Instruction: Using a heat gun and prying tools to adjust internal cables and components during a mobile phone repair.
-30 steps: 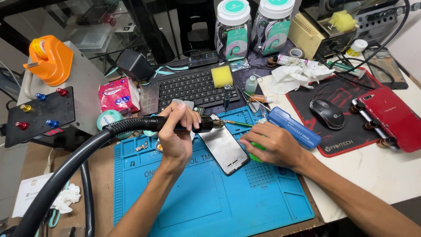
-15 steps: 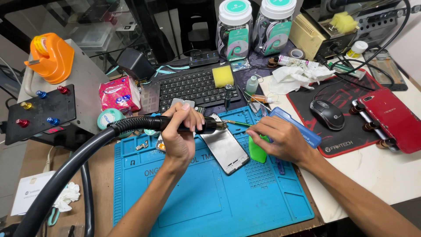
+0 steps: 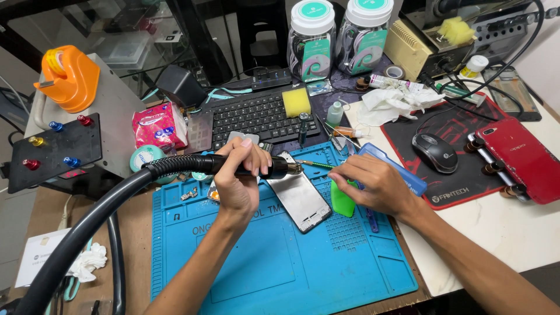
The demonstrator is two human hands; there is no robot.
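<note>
Lying flat on the blue silicone work mat (image 3: 280, 268), the opened grey phone body (image 3: 300, 198) is being heated: the black hose-fed hot-air handle (image 3: 245, 166) is being gripped by the left hand (image 3: 239, 175), while a green plastic pick (image 3: 342, 199) is being pinched by the right hand (image 3: 373, 184) just beside it.

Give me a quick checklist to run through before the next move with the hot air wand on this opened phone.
1. Left hand grips the hot air wand firmly: ok.
2. Nozzle aimed at the top edge of the opened phone: ok.
3. Right hand steadies the thin tool near the nozzle: ok, though fingers sit close to the heat.
4. Phone lies flat on the blue mat: ok.
5. Green pry piece under the right hand, clear of the nozzle: ok.
6. Hose free of snags along the bench: cannot tell, its lower end leaves the picture.
</note>
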